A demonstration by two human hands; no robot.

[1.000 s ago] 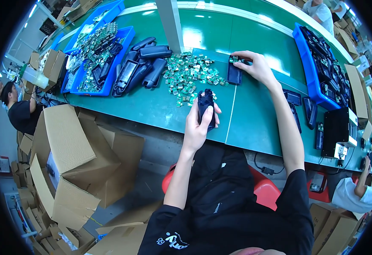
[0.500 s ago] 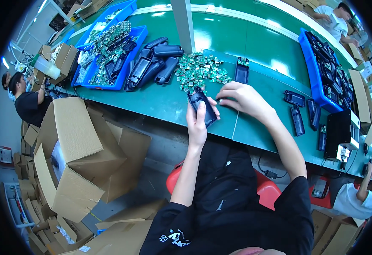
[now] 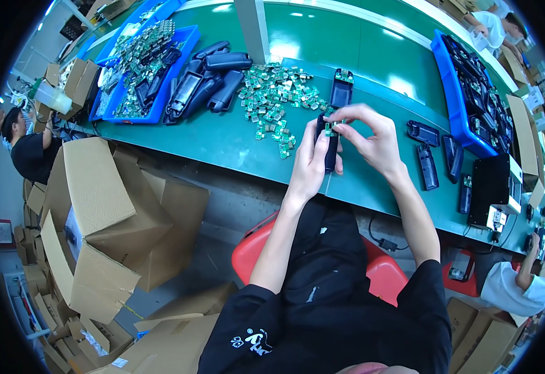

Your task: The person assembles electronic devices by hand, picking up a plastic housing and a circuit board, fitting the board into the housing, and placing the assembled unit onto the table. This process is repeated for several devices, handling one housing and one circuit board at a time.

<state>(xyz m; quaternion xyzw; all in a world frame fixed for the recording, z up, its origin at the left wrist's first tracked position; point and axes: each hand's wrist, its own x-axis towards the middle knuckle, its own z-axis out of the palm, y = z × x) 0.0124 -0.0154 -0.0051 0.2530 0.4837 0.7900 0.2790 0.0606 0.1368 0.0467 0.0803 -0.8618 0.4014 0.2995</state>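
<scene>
My left hand (image 3: pixel 310 163) grips a long black plastic shell (image 3: pixel 330 148) upright over the green table (image 3: pixel 222 140). My right hand (image 3: pixel 372 138) pinches a small green circuit board (image 3: pixel 331 128) at the shell's upper end. A second black shell (image 3: pixel 341 89) with a board in it lies just beyond my hands. A heap of small green circuit boards (image 3: pixel 275 100) is spread to the left of it.
Several black shells (image 3: pixel 207 84) and blue trays (image 3: pixel 141 68) of boards lie at the far left. Another blue tray (image 3: pixel 472 93) and loose black shells (image 3: pixel 437 156) sit to the right. Open cardboard boxes (image 3: pixel 107 218) stand on the floor at left. Other people work at left and lower right.
My right hand came back from the far shell to the shell in my left hand, now with a small green board. My left hand lifted the shell more upright.
</scene>
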